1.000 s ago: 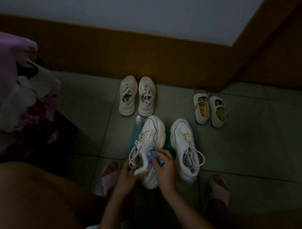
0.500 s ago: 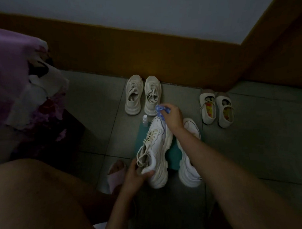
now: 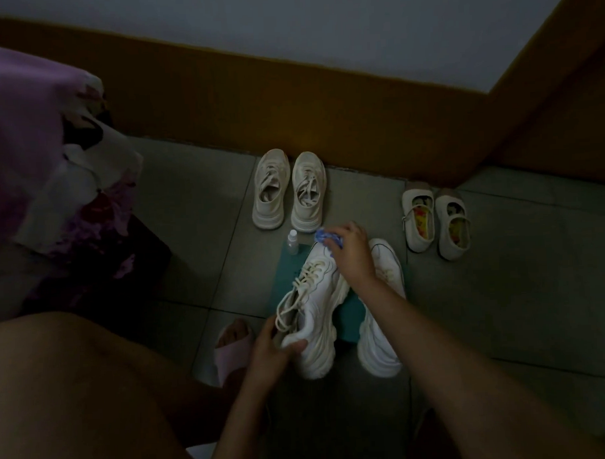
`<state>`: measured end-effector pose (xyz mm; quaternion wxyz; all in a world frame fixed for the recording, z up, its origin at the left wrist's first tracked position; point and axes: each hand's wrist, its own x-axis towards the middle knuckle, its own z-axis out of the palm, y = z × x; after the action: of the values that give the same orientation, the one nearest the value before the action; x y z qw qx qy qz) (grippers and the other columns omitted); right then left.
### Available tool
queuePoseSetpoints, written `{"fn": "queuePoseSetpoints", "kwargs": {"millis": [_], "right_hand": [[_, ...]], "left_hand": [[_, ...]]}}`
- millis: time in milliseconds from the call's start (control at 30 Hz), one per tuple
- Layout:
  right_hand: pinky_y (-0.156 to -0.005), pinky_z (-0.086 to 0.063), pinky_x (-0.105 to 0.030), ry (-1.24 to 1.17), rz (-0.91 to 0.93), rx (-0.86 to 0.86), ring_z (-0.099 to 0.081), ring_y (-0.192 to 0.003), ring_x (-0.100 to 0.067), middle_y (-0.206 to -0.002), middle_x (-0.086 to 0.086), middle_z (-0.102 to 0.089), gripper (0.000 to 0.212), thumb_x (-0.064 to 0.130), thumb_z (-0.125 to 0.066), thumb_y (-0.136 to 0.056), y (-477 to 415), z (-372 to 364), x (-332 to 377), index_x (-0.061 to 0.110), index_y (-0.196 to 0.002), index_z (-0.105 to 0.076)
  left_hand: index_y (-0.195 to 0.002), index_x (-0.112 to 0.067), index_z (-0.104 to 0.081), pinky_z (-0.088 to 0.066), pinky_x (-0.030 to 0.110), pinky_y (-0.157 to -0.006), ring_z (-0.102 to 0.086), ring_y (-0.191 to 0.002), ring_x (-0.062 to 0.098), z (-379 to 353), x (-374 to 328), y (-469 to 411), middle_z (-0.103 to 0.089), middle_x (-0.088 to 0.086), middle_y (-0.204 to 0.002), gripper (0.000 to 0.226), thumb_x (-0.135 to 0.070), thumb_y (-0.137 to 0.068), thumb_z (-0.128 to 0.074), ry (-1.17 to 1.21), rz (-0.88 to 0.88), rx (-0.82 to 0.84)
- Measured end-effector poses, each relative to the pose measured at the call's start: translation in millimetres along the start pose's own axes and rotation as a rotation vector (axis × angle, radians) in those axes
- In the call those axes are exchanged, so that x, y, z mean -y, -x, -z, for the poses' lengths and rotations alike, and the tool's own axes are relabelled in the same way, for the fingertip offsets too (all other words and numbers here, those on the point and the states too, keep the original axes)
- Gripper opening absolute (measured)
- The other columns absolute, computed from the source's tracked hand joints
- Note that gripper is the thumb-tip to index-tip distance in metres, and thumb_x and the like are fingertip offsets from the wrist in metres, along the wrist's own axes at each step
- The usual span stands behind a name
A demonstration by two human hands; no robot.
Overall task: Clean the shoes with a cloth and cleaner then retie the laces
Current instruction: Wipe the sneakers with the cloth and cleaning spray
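Wiping the toe cap here: right hand [image 3: 353,255] has its fingers bunched round a blue cloth [image 3: 325,237] pressed right at the tip of the white chunky sneaker [image 3: 317,307]. Left hand [image 3: 271,350] grips the heel collar, thumb over the back and fingers curled at the opening. I'd say brace hard with that heel hand so the shoe doesn't skid on the teal mat [image 3: 348,317], and use short strokes along the sole ridges where grime probably sits. The shoe is on the mat just left of its twin sneaker [image 3: 384,339], long axis running from the person toward the wall, toe away and leaning slightly right. It looks rolled a bit, loose laces [image 3: 306,277] facing left. The small cleaner bottle [image 3: 292,245] stands just left of the toe, easy to knock
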<state>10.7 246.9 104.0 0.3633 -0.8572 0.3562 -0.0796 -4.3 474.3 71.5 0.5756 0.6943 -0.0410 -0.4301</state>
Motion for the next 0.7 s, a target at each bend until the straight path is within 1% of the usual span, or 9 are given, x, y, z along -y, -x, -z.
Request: {"fn": "queuePoseSetpoints", "kwargs": {"millis": [67,133,267,400,467,500,567,633,700], "right_hand": [[-0.092,-0.04,-0.034,-0.075,-0.026,-0.047,-0.05,-0.105,-0.028,-0.108,-0.015,-0.052,0.024,0.012,-0.057,-0.09,10.5,-1.1,-3.4,0.009,-0.112,-0.066],[-0.092,-0.044,-0.034,-0.135,-0.035,-0.089,-0.053,-0.102,-0.026,-0.108,-0.012,-0.052,0.022,0.011,-0.057,-0.09,21.5,-3.6,-5.0,0.008,-0.11,-0.067],[-0.088,-0.043,-0.025,-0.195,-0.073,-0.15,-0.054,-0.101,-0.023,-0.108,-0.01,-0.054,0.02,0.01,-0.057,-0.09,38.4,-6.8,-5.8,0.008,-0.107,-0.067],[-0.087,-0.048,-0.024,-0.243,-0.075,-0.164,-0.054,-0.098,-0.016,-0.107,-0.003,-0.053,0.018,0.011,-0.057,-0.091,56.6,-7.7,-5.7,0.009,-0.105,-0.067],[-0.08,-0.043,-0.01,-0.259,-0.103,-0.165,-0.053,-0.098,-0.013,-0.109,-0.002,-0.054,0.018,0.013,-0.056,-0.091,68.5,-7.3,-3.2,0.009,-0.105,-0.066],[-0.077,-0.041,-0.007,-0.267,-0.116,-0.173,-0.054,-0.098,-0.013,-0.11,-0.003,-0.054,0.017,0.013,-0.057,-0.091,74.5,-8.1,-1.7,0.01,-0.105,-0.066],[-0.08,-0.043,-0.011,-0.3,-0.136,-0.157,-0.054,-0.1,-0.013,-0.11,-0.001,-0.054,0.017,0.014,-0.057,-0.091,87.5,-10.6,2.7,0.011,-0.104,-0.067],[-0.085,-0.045,-0.014,-0.331,-0.147,-0.114,-0.053,-0.101,-0.009,-0.111,0.002,-0.052,0.018,0.014,-0.057,-0.091,102.8,-15.1,8.2,0.011,-0.106,-0.067],[-0.08,-0.041,-0.005,-0.358,-0.162,-0.092,-0.052,-0.101,-0.006,-0.113,0.004,-0.052,0.019,0.014,-0.057,-0.091,117.8,-20.0,12.1,0.012,-0.107,-0.066]], "left_hand": [[-0.124,-0.01,-0.053,-0.05,0.033,-0.089,-0.06,-0.11,0.021,-0.4,-0.9,0.8,-0.063,0.005,-0.119,0.068,-0.018,-0.06,-0.075,-0.005,0.008,-0.005],[-0.124,-0.009,-0.053,-0.049,0.033,-0.09,-0.06,-0.11,0.02,-1.1,-0.6,0.2,-0.063,0.006,-0.119,0.069,-0.019,-0.059,-0.074,-0.012,0.008,-0.012],[-0.124,-0.006,-0.052,-0.05,0.033,-0.091,-0.06,-0.11,0.021,-1.6,-0.4,-0.7,-0.062,0.009,-0.12,0.074,-0.02,-0.056,-0.077,-0.009,0.006,-0.02],[-0.122,-0.005,-0.053,-0.051,0.02,-0.078,-0.061,-0.106,0.02,-2.3,0.0,0.4,-0.063,0.01,-0.118,0.069,-0.013,-0.057,-0.074,0.008,-0.005,-0.037],[-0.122,-0.002,-0.052,-0.052,0.018,-0.073,-0.062,-0.101,0.02,-3.1,0.4,0.5,-0.063,0.014,-0.117,0.066,-0.009,-0.06,-0.074,0.01,-0.012,-0.026],[-0.123,0.001,-0.051,-0.052,0.017,-0.07,-0.062,-0.098,0.021,-3.1,0.5,0.4,-0.062,0.017,-0.117,0.065,-0.005,-0.063,-0.075,0.017,-0.018,-0.017],[-0.124,0.003,-0.05,-0.052,0.017,-0.071,-0.063,-0.099,0.023,-3.0,0.3,0.9,-0.062,0.02,-0.118,0.069,-0.007,-0.061,-0.077,0.012,-0.038,-0.03],[-0.124,0.005,-0.05,-0.052,0.016,-0.077,-0.062,-0.105,0.026,-2.1,-1.4,1.4,-0.062,0.019,-0.118,0.079,-0.019,-0.054,-0.078,0.002,-0.053,-0.029],[-0.123,0.007,-0.051,-0.05,0.013,-0.077,-0.062,-0.102,0.024,-1.8,-3.0,2.4,-0.062,0.019,-0.117,0.076,-0.017,-0.054,-0.075,-0.007,-0.056,-0.036]]}}
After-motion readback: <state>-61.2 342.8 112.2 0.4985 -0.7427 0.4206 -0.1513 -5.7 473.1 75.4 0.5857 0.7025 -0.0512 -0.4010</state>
